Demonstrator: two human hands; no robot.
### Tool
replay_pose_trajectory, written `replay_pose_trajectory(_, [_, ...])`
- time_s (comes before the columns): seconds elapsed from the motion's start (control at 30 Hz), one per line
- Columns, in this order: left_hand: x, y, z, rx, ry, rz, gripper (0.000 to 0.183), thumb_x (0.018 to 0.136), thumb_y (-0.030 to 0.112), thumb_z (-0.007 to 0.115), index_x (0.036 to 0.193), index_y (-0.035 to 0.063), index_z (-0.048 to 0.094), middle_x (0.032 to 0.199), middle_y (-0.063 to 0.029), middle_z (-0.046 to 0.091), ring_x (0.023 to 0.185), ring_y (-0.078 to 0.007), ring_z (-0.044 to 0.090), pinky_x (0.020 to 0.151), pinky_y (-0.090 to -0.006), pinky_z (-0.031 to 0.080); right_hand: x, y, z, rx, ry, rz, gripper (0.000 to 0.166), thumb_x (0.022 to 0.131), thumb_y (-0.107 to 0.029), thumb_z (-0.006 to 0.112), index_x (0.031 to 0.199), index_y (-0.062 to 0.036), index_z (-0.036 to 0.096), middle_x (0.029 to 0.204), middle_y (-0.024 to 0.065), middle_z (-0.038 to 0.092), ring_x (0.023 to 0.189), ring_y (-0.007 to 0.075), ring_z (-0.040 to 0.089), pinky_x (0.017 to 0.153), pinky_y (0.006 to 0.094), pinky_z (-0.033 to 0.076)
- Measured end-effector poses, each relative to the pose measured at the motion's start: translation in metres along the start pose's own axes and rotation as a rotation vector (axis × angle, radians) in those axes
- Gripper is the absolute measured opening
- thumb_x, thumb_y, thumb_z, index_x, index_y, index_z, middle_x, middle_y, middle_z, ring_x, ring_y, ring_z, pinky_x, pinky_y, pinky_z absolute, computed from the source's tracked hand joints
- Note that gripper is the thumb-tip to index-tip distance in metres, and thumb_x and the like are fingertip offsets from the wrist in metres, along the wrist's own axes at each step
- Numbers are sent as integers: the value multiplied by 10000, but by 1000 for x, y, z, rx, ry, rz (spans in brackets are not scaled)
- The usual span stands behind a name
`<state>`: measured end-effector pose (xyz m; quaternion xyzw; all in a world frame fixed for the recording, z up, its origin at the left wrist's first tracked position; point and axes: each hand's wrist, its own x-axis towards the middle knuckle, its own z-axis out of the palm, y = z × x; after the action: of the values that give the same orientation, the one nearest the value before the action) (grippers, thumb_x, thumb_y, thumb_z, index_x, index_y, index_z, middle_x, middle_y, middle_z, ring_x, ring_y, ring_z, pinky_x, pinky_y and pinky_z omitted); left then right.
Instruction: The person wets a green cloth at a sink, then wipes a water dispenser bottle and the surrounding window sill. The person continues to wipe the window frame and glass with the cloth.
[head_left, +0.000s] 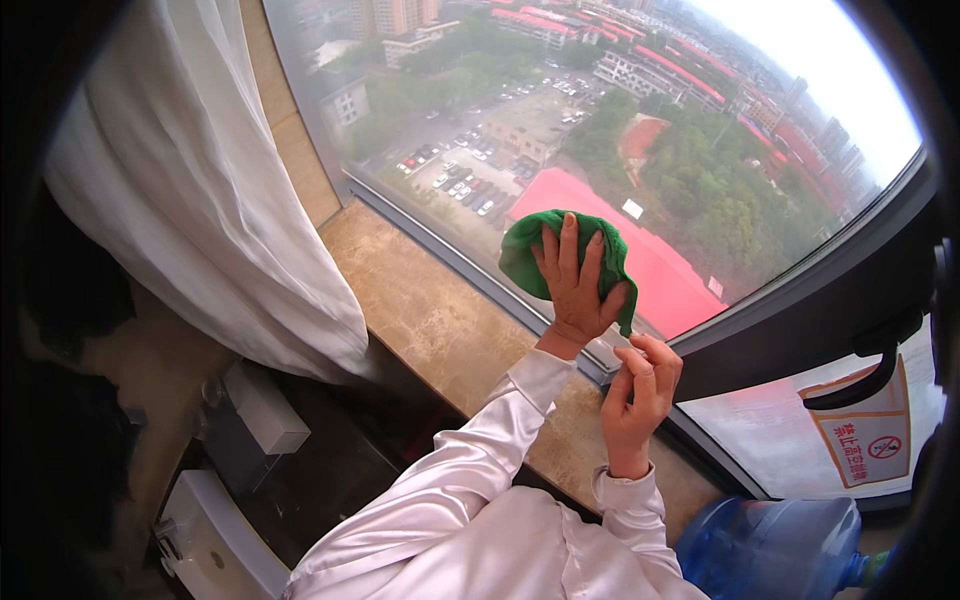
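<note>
My left hand (577, 292) lies spread over a green cloth (523, 259) and presses it flat against the window pane (450, 127), near the pane's lower edge. The cloth's lower corner hangs down past my left thumb. Just below that corner is my right hand (637, 397), raised with half-curled fingers. Whether its fingertips touch the corner or the glass is hard to tell. Both wrists reach over a tan stone windowsill (427, 307). Beyond the glass, buildings, trees and a parking lot appear far below.
A white curtain (202, 187) hangs at the left. Dark window framing (795, 330) runs to the right, with a black handle (862, 394) and a warning sticker (862, 427). A large blue water bottle (765, 547) lies at lower right. White boxes (262, 412) sit lower left.
</note>
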<state>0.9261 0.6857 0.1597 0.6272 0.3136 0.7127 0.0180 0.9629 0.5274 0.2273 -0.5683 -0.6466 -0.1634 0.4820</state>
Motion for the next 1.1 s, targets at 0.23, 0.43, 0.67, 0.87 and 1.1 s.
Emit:
replay_pose_trajectory(0.23, [60, -83, -33, 126, 119, -107, 726, 1007, 525, 386, 1496, -8, 315, 1565, -293, 242, 1418, -533, 214, 1135, -627, 160, 24, -21, 43, -16, -73, 13, 266, 774, 124, 603, 976, -36, 671, 1099, 123, 603, 1046, 317, 566, 762, 361, 495])
replay_pose_trajectory(0.43, [107, -163, -63, 29, 238, -477, 672, 1036, 393, 398, 1512, -54, 235, 1578, -258, 184, 1443, -417, 204, 1170, -502, 185, 34, -35, 80, -17, -189, 39, 268, 775, 127, 608, 979, -35, 670, 1114, 118, 597, 1042, 322, 564, 765, 368, 508])
replay_pose_trajectory(0.67, [103, -182, -63, -46, 269, -593, 711, 1040, 431, 403, 1517, -61, 214, 1561, -268, 226, 1435, -411, 237, 1172, -501, 184, 30, -42, 90, 22, -347, 32, 300, 728, 125, 618, 986, -22, 664, 1111, 132, 600, 1056, 344, 569, 789, 400, 519])
replay_pose_trajectory(0.87, [63, -140, -44, 100, 255, -643, 764, 1030, 500, 375, 1513, -71, 217, 1549, -307, 228, 1422, -430, 257, 1167, -519, 193, 20, -28, 68, 23, -326, 43, 292, 731, 126, 615, 982, -16, 661, 1095, 136, 608, 1032, 344, 577, 794, 408, 514])
replay_pose_trajectory(1.1, [2, -87, -10, 195, 276, -551, 687, 1047, 414, 384, 1505, -71, 224, 1546, -301, 237, 1420, -446, 249, 1164, -534, 191, 1, -7, 37, 54, -314, 48, 240, 785, 124, 598, 964, -21, 666, 1052, 141, 618, 979, 324, 584, 813, 389, 487])
